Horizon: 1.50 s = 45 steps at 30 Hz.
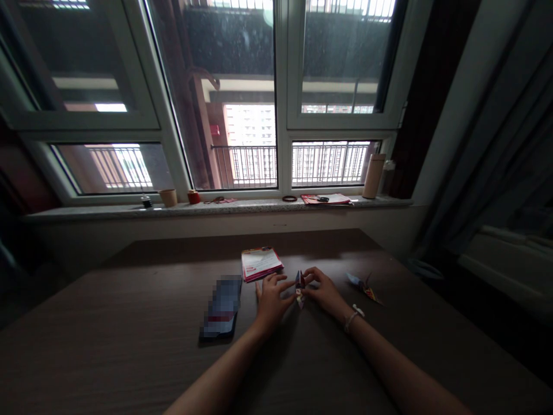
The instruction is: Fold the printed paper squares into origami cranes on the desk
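A small folded paper piece (pixel 299 297), pointed at both ends and patterned in several colours, stands between my hands just above or on the table. My left hand (pixel 273 301) has its thumb and a finger on the paper's left side, with the other fingers spread. From the other side, my right hand (pixel 322 291) pinches the paper with thumb and fingers; a bracelet (pixel 355 317) circles that wrist. Beyond my left hand lies a stack of printed paper sheets (pixel 261 263) with pink edges. Another folded paper piece (pixel 365 288), with pointed tips, rests to the right.
A phone (pixel 222 308) with a blurred screen lies left of my left hand on the dark table (pixel 129 323). Along the windowsill (pixel 242 206) stand a paper cup (pixel 168 197), a red jar (pixel 194 197), papers with scissors (pixel 326 199) and a tall bottle (pixel 374 176).
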Tool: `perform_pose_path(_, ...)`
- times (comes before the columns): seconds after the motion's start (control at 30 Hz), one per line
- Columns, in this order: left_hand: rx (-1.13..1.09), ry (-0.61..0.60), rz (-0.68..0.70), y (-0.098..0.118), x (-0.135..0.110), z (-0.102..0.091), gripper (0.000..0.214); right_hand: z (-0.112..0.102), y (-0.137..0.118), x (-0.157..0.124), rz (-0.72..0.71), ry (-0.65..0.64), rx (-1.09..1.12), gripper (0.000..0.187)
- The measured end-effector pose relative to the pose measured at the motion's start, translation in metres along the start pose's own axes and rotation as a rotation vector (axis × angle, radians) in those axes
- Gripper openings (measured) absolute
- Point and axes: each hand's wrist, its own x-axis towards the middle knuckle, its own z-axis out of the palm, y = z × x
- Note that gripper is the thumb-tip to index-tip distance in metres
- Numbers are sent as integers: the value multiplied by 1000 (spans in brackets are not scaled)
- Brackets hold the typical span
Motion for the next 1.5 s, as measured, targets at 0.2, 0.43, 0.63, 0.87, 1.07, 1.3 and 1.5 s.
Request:
perform_pose_path(0.2,-19,22,31,1,0,0,27,-2,-4,0,-5,55,55,27)
perform_pose_path(0.43,-15,36,36,1,-1,1,27,-9,-11,2,-44,153,-114,17)
perform_pose_path(0.63,-9,54,31,1,-1,2,27,-13,-9,3,-51,197,-207,20)
perform_pose_path(0.87,0,73,35,-1,-1,3,25,-9,6,6,-94,84,-277,18)
perform_pose_path(1.07,-8,82,51,-1,-1,4,17,-4,17,9,-81,73,-313,18)
perform_pose_path(1.3,-18,76,40,3,2,-1,5,-3,19,11,-62,41,-264,18)
perform_pose_path(1.5,-38,70,34,6,4,0,6,-2,12,10,-54,40,-268,18)
